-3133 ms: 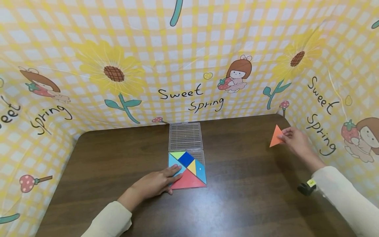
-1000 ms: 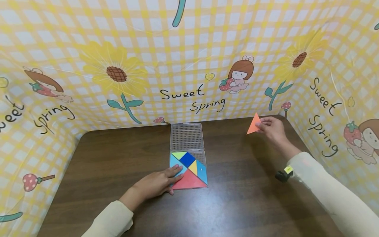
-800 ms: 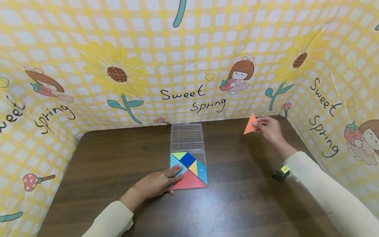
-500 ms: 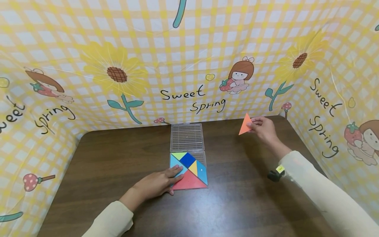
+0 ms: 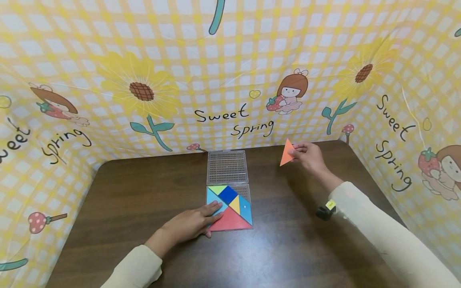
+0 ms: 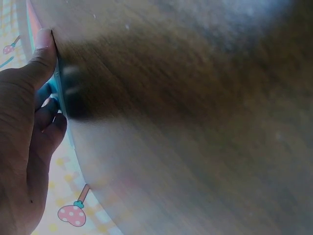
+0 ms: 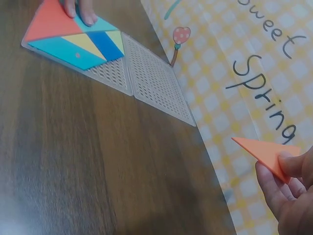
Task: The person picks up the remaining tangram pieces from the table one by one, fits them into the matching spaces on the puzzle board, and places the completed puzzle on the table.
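Observation:
In the head view my right hand [image 5: 309, 157] pinches an orange triangle tangram piece [image 5: 287, 153] by its right side, raised above the far right of the table. My left hand [image 5: 187, 224] rests with its fingers over the light blue triangle [image 5: 212, 197] in the clear tangram case [image 5: 246, 188], the thumb by the near edge. Around those fingers lie a red triangle [image 5: 232, 220], a yellow triangle [image 5: 235, 204], a dark blue square [image 5: 228, 195], a light green triangle [image 5: 217, 189] and a light blue parallelogram [image 5: 245, 211]. Part of the light blue triangle is hidden by the fingers.
The perforated lid [image 5: 227, 167] lies opened flat behind the case, close to the wall. A yellow checked cloth [image 5: 223, 80] hangs around the back and sides of the dark wooden table [image 5: 151, 184]. A small black device [image 5: 325, 213] sits at the right wrist.
My right hand has carried the orange triangle leftward from the right end of the table, closer to the case. The left hand and the pieces under it stay in place.

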Tool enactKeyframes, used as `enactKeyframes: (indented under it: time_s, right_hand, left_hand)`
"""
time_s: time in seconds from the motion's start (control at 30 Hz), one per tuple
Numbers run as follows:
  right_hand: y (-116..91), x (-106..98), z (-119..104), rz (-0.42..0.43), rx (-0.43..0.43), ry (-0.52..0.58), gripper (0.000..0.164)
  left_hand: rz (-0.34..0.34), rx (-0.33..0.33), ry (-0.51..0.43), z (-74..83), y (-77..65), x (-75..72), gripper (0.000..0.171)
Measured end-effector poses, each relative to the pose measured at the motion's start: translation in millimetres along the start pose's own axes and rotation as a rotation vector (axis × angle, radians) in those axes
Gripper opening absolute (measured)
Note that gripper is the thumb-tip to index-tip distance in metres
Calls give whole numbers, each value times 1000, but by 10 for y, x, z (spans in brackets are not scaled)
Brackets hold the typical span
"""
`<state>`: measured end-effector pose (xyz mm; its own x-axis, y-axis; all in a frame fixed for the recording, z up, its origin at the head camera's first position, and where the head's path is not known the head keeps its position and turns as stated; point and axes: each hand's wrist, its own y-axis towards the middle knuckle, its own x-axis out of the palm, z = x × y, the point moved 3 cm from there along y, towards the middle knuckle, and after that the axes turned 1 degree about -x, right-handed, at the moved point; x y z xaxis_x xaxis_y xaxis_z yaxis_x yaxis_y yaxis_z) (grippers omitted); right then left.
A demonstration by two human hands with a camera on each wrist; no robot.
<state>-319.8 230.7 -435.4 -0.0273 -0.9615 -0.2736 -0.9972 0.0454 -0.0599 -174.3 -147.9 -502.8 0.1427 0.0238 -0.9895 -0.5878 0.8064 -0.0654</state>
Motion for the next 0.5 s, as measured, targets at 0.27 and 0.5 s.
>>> enactKeyframes:
  time_s: [0.27, 0.5]
  right_hand:
    - [-2, 147, -15, -31, 13, -40, 31]
    - [-20, 267, -54, -50, -9, -45, 31]
  left_hand:
    - [6, 4, -5, 4, -1, 13, 63]
    - [-2, -2, -2, 0, -5, 13, 63]
